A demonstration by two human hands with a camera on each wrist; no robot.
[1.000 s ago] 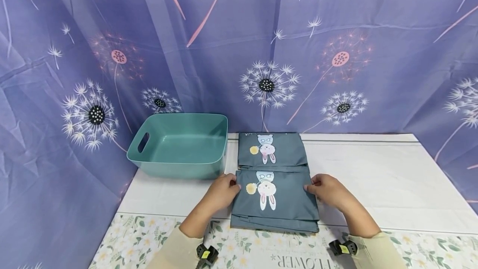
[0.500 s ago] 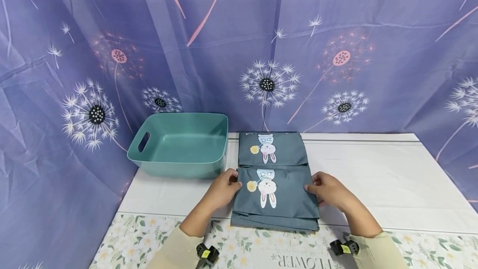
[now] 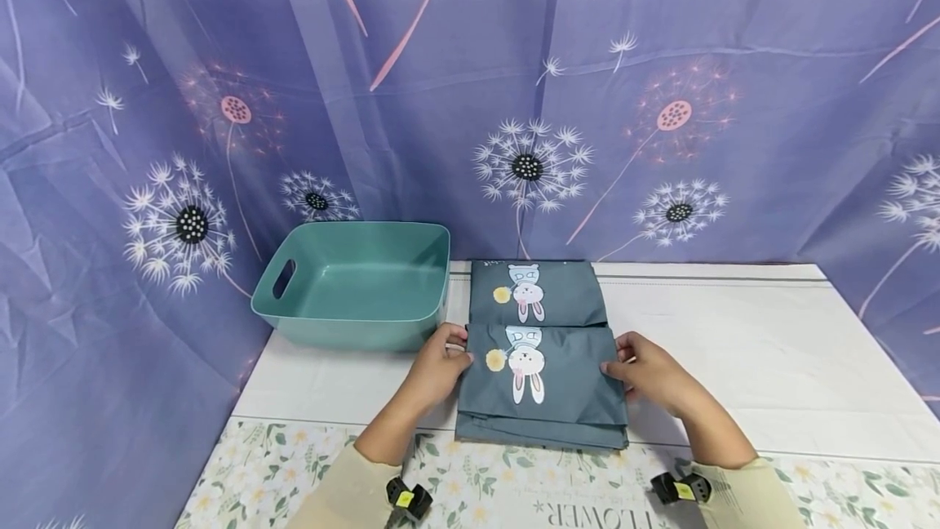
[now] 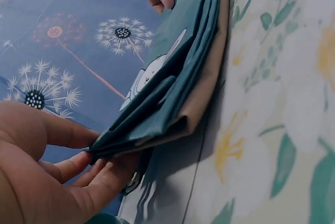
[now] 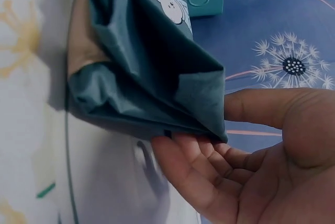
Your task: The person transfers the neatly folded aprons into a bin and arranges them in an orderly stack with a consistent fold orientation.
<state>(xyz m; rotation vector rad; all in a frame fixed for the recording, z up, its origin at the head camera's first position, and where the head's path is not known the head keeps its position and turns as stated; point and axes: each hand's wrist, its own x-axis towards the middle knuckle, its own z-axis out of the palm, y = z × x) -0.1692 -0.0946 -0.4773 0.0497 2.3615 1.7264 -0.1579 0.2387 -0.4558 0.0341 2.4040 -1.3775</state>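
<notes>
A folded dark grey-green cloth with a rabbit print lies in front of me in the head view. My left hand pinches its left side, thumb above and fingers beneath. On the opposite side my right hand holds the edge in the same way. Several loose layers show along the near side, and in the left wrist view a tan layer shows beneath them. Just beyond lies a second rabbit-print panel of the same fabric, its near edge meeting the held cloth.
A green plastic bin with a handle hole stands to the left, close to my left hand. White and floral covering spreads over the table. A purple dandelion curtain hangs along the back and sides.
Both hands have moved slightly away from me, carrying the top of the near cloth. Its far edge has closed up against the far panel, and more of the lower layers show at the front.
</notes>
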